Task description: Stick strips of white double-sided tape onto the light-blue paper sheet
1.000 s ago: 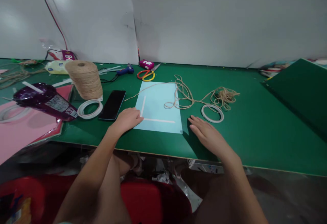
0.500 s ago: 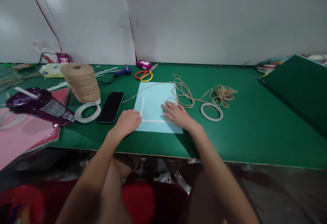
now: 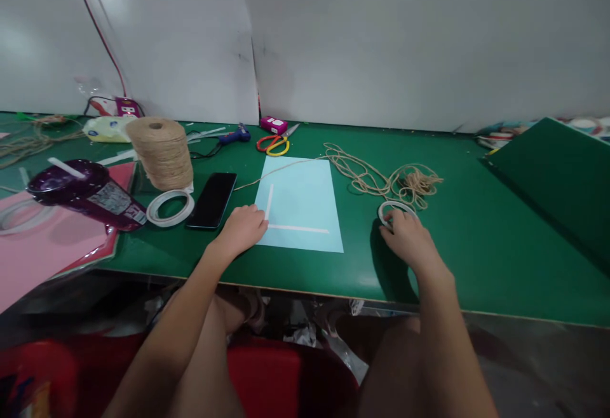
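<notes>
A light blue sheet of paper (image 3: 305, 199) lies on the green table, with two white tape strips (image 3: 298, 229) forming an L along its left and lower sides. My left hand (image 3: 244, 229) rests on the paper's lower left edge, fingers curled together, holding it down by the corner of the L. Off to the right, my right hand (image 3: 408, 235) has its fingers closed on the rim of a narrow roll of white tape (image 3: 382, 210); the hand covers the roll's near side. Loose twine (image 3: 365, 176) trails from the paper's top to a tangled bundle behind that roll.
Left of the paper are a black phone (image 3: 212, 201), a wider tape roll (image 3: 170, 219), a twine spool (image 3: 162, 154) and a tilted purple cup (image 3: 102, 195). Scissors (image 3: 276, 145), a small magenta box (image 3: 274, 124) and a glue gun (image 3: 236, 134) lie behind. A green board (image 3: 553, 176) stands at right.
My right hand has left the paper and moved right onto the narrow tape roll, uncovering the lower strip's right end. Twine beside the paper has shifted. My left hand stays at the paper's edge.
</notes>
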Demonstrator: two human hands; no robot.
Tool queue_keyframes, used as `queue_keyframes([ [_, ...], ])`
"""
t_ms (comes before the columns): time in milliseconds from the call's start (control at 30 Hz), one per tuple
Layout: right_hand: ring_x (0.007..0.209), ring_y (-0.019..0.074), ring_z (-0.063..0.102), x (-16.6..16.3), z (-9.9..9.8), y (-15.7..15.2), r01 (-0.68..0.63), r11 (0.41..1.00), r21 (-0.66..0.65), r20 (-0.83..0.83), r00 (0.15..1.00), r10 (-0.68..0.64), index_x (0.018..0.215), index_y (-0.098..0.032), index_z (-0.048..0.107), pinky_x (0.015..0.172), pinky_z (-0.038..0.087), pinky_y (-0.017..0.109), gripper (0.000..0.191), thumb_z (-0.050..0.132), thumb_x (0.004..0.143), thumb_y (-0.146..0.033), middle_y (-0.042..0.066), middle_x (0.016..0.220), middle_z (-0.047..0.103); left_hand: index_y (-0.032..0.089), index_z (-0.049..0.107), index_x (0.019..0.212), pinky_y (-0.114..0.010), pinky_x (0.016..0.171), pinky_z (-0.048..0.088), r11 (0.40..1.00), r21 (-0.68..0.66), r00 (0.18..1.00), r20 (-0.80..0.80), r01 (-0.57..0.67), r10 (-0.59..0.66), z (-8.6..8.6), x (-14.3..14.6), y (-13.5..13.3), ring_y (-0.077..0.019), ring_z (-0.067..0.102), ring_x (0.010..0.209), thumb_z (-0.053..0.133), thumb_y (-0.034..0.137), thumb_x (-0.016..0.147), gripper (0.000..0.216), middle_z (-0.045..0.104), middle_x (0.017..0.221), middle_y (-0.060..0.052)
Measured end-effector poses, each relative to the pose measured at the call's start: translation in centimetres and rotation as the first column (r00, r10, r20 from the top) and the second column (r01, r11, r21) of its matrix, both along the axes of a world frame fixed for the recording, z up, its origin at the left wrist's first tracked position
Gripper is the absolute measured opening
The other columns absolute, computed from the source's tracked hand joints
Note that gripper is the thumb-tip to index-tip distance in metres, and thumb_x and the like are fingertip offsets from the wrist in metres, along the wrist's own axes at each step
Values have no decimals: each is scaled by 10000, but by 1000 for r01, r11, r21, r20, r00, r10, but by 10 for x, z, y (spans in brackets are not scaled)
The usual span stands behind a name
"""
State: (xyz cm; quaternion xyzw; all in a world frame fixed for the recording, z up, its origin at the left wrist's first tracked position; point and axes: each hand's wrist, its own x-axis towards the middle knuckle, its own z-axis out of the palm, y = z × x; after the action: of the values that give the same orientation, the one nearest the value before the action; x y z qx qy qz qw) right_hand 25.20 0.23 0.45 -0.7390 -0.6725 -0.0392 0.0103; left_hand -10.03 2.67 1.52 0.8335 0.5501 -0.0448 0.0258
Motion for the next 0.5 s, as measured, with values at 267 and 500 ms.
queue_keyframes([
  [267, 764, 230, 565, -13, 18, -12, -98, 995, 35, -228, 968, 104, 908, -182, 466, 673, 411, 328, 133, 360, 871, -254, 113, 853, 594, 147, 595, 750, -331, 684, 374, 1000, -5, 1000, -6, -5, 5, 6, 2, -3, -227, 566, 776, 293, 293, 905, 369, 599, 809, -110],
  [500, 653, 151, 483, -79, 41, -36, -218, 939, 266, -684, 644, 343, 960, -212, 391, 622, 391, 258, 151, 317, 924, -337, 24, 778, 503, 156, 562, 722, -331, 672, 388, 997, 70, 998, 52, -24, 21, 11, 7, -7, -224, 574, 758, 329, 281, 897, 317, 611, 747, -87],
])
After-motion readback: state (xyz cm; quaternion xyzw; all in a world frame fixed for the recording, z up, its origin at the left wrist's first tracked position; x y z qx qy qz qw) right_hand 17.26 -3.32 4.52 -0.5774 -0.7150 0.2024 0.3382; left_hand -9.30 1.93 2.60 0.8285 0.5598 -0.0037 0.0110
